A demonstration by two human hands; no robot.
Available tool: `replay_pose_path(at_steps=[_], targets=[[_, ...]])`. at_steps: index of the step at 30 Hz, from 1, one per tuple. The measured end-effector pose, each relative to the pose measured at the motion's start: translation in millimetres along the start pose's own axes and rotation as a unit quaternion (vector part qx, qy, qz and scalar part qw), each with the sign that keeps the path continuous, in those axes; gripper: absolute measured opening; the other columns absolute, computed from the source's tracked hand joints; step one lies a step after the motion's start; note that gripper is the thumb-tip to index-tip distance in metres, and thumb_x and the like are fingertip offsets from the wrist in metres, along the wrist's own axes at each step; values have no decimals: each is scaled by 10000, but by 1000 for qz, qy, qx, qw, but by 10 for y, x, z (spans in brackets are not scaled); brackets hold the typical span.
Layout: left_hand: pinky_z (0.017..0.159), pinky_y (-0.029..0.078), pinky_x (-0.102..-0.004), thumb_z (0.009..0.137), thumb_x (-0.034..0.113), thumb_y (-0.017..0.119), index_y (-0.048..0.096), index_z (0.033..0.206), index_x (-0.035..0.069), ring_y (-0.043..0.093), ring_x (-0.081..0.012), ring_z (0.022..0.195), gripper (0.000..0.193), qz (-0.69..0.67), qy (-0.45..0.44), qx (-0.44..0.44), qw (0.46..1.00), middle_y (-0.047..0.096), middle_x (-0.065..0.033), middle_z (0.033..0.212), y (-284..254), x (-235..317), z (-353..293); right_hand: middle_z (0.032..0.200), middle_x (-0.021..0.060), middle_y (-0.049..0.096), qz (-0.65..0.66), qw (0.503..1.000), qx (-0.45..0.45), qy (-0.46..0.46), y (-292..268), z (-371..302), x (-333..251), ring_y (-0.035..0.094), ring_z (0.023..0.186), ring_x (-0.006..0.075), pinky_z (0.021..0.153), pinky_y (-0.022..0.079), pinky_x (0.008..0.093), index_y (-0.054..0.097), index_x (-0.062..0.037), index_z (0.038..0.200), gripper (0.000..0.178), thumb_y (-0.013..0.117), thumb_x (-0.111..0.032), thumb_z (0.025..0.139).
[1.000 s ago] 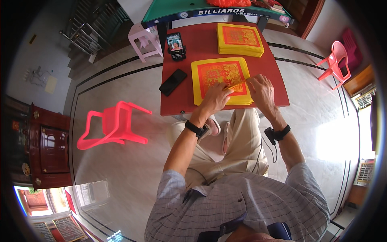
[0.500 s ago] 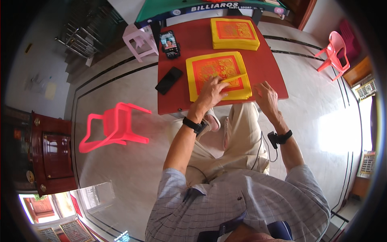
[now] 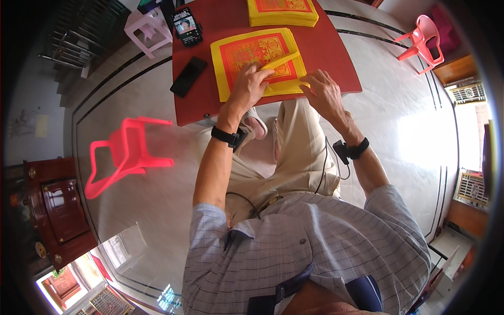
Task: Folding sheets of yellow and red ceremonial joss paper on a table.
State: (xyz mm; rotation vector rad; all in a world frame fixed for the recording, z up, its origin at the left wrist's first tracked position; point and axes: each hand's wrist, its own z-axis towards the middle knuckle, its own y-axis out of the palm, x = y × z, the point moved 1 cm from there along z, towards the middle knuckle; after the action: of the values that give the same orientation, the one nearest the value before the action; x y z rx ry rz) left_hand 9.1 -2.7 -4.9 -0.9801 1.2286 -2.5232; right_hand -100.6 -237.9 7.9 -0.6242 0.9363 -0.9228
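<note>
Pinching the folded strip (image 3: pixel 281 60), which ran 2-to-8 o'clock across the paper stack (image 3: pixel 236 58), was the left hand (image 3: pixel 247 86), nearer than the right hand (image 3: pixel 325 94), fingers spread on the stack's edge at 3 o'clock.

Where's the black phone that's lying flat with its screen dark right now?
In the head view, the dark phone lies on the red table, at its left edge, left of the yellow paper stack that the left hand presses on.

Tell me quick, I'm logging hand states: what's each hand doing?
Left hand: fingers pressed on the yellow-and-red paper stack, folding the top sheet.
Right hand: open, fingertips at the stack's near edge.
</note>
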Motion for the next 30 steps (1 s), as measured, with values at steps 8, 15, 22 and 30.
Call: replay_pose_path(at_steps=[8, 15, 22, 30], targets=[[1037, 531, -454, 837, -70, 750, 740, 1236, 64, 620, -373, 1174, 421, -12, -6, 14, 1000, 691, -152, 1237, 9, 3, -24, 1119, 90, 681, -24, 999, 5, -22, 21, 42, -26, 639, 1088, 321, 923, 536, 455, 768, -75, 1104, 239, 802, -143, 878], [1024, 529, -457, 843, -68, 740, 742, 1234, 78, 623, -374, 1154, 418, -21, -2, 23, 1000, 699, -146, 1211, -2, -3, -17, 1173, 81, 675, -23, 998, -19, -58, 212, 121, -252, 605, 1156, 304, 986, 482, 444, 777, -110, 1101, 270, 815, -190, 846], [1025, 525, -457, 855, -64, 722, 742, 1231, 79, 629, -370, 1143, 403, -17, 4, 38, 999, 704, -145, 1193, 27, -14, -6, 1196, 87, 666, -28, 997, -32, -69, 327, 204, -344, 593, 1173, 310, 1007, 464, 464, 779, -105, 1115, 294, 814, -204, 841], [1031, 524, -460, 858, -68, 710, 740, 1231, 74, 629, -374, 1150, 399, -21, -8, 33, 999, 705, -147, 1196, 27, -15, -15, 1169, 75, 682, -45, 998, -19, -41, 89, 162, -40, 606, 1164, 310, 1005, 481, 450, 782, -97, 1098, 247, 806, -187, 870]])
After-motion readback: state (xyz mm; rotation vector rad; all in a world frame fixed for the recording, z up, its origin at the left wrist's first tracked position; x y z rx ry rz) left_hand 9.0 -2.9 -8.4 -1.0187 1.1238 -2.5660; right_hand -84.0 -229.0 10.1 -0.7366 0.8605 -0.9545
